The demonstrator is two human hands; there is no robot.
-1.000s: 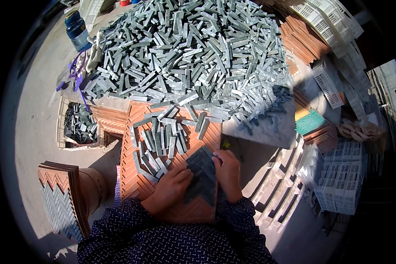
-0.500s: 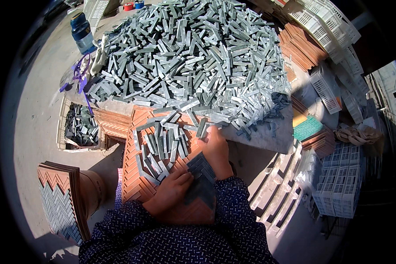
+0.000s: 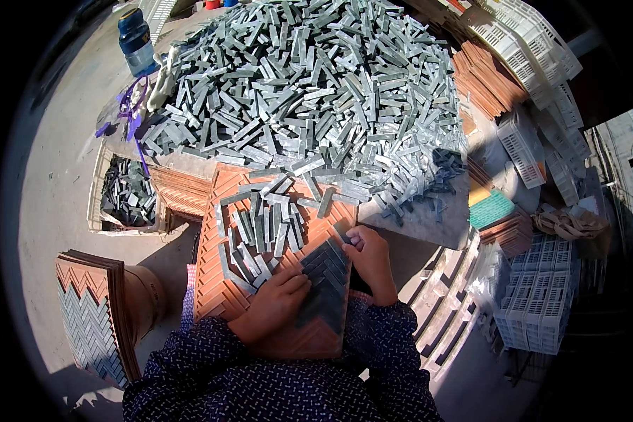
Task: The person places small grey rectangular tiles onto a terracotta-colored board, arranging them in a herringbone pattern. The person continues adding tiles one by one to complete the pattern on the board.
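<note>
An orange tray (image 3: pixel 221 184) with herringbone ridges leans across my lap and against the table edge. Dark stone strips (image 3: pixel 321 271) are set in a zigzag on its right side. Loose grey strips (image 3: pixel 266 225) lie heaped on its upper middle. My right hand (image 3: pixel 371 259) pinches a dark stone strip (image 3: pixel 342 231) at the tray's right edge, above the laid rows. Curled over the tray beside the left edge of those rows is my left hand (image 3: pixel 280 299); its fingertips are partly hidden, and I cannot make out anything in them.
A large pile of stone strips (image 3: pixel 309 77) covers the table. Left are a crate of dark pieces (image 3: pixel 130 197), stacked trays (image 3: pixel 91 309) and a blue bottle (image 3: pixel 136 46). White crates (image 3: pixel 538 295) and a slatted pallet (image 3: pixel 443 302) stand on the right.
My right hand has moved down and to the right, from the loose strips by the table edge to the upper end of the laid rows. My left hand has hardly moved.
</note>
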